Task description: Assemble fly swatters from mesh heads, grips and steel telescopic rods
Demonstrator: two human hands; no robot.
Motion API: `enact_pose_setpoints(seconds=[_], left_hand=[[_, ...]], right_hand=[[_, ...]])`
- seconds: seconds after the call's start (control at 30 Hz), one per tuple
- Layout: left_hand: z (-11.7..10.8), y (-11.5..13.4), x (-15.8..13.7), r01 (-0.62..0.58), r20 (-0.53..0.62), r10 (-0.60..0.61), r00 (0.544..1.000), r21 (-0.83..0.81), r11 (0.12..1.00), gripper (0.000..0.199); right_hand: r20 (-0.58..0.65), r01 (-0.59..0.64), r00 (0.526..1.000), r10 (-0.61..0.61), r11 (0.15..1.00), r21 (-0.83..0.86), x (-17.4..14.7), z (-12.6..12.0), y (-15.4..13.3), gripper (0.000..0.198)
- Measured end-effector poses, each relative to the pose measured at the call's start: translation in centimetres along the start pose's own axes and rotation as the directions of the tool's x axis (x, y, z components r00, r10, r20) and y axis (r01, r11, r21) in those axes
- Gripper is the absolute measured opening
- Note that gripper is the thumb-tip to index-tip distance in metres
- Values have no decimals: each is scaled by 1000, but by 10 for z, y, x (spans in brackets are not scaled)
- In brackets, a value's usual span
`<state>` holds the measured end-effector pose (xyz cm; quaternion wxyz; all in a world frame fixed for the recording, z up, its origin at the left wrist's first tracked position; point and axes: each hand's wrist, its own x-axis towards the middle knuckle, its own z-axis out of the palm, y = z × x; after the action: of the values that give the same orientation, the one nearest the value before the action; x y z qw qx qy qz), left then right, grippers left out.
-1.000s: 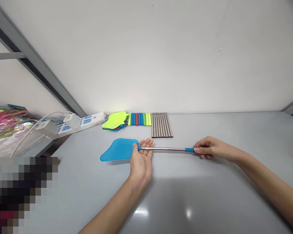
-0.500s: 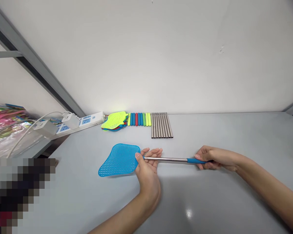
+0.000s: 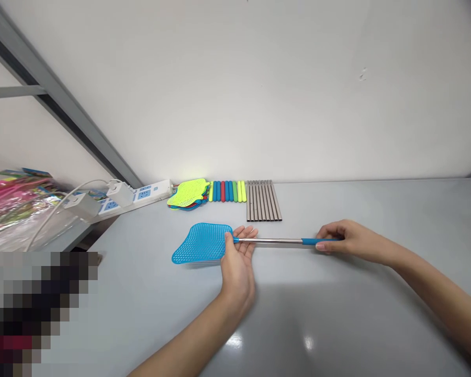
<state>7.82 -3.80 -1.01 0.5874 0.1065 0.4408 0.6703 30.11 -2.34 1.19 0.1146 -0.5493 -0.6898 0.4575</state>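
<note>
Blue perforated flyswatter with slim metal shaft: held over glossy grey counter, apart from the brushed-metal tubes near the rear edge. Left hand pinches its neck, fingers extended; right hand grips its blue handle, end hidden. Pixelated patch lower left. White wall behind.

Left grip and right grip hold 1 flyswatter (blue, perforated head).

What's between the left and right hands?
Head view: a metal shaft, then part of its blue grip, spanning from the left hand to the right hand.
</note>
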Motion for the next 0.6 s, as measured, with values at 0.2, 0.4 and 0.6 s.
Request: enact_pose_setpoints(seconds=[0.2,0.4,0.6], left_hand=[[-3,-4,3,-44,15,44,999,-9,999,30],[-7,-14,-2,-97,73,97,993,-5,995,30],[-4,-16,-11,-100,130,98,987,15,995,31]], right_hand=[[-56,64,996,-68,995,-77,3,5,3,34],[40,57,998,-56,998,-39,5,10,10,37],[148,34,988,-51,993,115,6,17,4,40]])
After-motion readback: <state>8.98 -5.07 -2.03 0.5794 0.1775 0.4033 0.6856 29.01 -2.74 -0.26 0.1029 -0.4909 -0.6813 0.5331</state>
